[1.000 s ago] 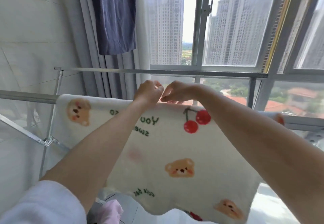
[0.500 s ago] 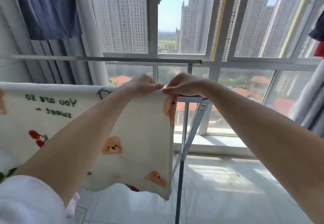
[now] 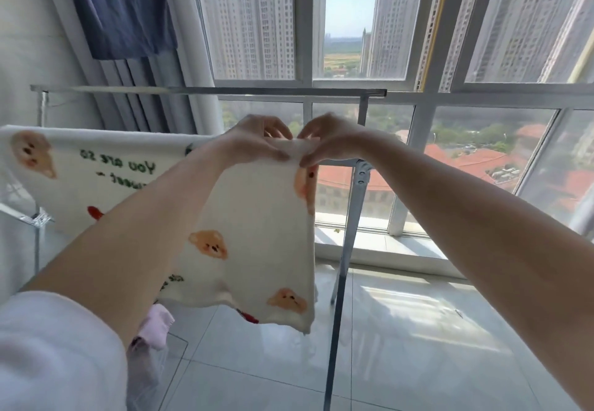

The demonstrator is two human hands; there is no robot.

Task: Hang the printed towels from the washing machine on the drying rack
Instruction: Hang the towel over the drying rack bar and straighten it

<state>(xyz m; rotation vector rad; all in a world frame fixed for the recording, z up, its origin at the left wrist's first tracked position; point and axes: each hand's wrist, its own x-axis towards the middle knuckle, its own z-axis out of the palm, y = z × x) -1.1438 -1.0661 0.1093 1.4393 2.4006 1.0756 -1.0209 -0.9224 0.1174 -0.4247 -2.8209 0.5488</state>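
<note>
Printed towel (image 3: 257, 218): cream, bear motifs, draped over drying rack (image 3: 362, 171) rail. Left hand (image 3: 257, 140) and right hand (image 3: 328, 142) pinch its fold at the rack's end, likely to pull it flat.

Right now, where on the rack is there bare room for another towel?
The far rail is bare end to end. The near rail is crowded: the towel covers it, the left hand and right hand pinch its top right corner, and only a stub is free before the leg.
</note>
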